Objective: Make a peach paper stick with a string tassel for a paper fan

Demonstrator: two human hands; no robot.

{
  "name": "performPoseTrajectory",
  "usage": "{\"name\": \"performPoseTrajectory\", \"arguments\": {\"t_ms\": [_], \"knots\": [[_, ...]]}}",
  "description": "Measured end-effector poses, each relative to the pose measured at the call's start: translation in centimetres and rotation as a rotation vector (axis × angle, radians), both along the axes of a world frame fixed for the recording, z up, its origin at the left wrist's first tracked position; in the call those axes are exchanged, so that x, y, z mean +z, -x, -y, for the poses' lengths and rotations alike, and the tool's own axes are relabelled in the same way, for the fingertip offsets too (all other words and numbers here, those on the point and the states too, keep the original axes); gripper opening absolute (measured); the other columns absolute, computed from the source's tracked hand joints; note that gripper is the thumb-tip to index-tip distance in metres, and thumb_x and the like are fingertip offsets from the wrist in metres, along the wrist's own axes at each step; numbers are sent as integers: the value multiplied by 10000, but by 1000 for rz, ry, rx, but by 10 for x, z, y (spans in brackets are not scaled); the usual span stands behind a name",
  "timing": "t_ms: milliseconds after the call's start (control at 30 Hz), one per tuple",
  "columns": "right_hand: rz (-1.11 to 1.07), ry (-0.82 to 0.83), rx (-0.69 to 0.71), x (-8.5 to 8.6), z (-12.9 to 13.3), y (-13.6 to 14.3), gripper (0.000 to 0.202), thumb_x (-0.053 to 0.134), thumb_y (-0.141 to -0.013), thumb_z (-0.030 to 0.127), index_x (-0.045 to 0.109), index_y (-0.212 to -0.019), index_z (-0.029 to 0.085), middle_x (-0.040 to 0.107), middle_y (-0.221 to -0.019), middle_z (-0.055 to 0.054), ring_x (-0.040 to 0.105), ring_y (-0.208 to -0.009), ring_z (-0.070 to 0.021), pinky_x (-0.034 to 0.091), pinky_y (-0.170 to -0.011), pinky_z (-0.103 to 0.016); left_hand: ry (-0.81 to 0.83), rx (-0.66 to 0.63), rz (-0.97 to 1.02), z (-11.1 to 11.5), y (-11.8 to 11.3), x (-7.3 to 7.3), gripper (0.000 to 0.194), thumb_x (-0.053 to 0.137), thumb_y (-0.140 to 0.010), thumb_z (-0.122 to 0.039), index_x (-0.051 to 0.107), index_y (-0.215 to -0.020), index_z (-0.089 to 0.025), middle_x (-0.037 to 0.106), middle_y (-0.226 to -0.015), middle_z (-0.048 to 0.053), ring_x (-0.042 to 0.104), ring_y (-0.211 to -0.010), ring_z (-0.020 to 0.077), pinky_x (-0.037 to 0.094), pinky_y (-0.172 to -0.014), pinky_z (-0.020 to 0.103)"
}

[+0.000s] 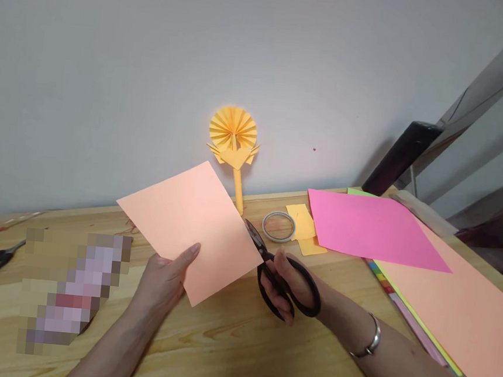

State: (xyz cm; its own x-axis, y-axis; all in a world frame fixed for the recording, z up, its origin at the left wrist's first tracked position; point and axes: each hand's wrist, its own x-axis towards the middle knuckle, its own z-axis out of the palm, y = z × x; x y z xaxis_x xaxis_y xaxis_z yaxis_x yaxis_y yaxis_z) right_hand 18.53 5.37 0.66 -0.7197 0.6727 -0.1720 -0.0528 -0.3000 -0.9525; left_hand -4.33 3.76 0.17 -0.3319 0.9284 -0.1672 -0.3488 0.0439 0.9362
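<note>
The left hand (162, 280) pinches a square-cornered sheet of peach paper (199, 231) above the table, thumb on top; the right hand (287, 279) has its fingers through the handles of black-handled metal scissors (285, 282), their blades at the sheet's right edge. The sheet seems held only near its near left side, so its far part could bend or swing under the blades and send a cut crooked; a slip could also nick the loose yellow paper pieces (305, 228) or catch the round grey tape roll (264, 228), both near the blades on the right.
</note>
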Motion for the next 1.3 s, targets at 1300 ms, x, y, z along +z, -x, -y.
{"name": "performPoseTrajectory", "arguments": {"t_ms": [1300], "knots": [[192,-179,-81,11,4,1,669,261,-785,821,368,-514,219,371,-288,26,298,-256,-79,220,-323,-228,19,36,6,0,-4,7,619,785,-634,-241,600,-1221,-180,684,-1146,110,629,-1062,298,515,-914,414]]}}
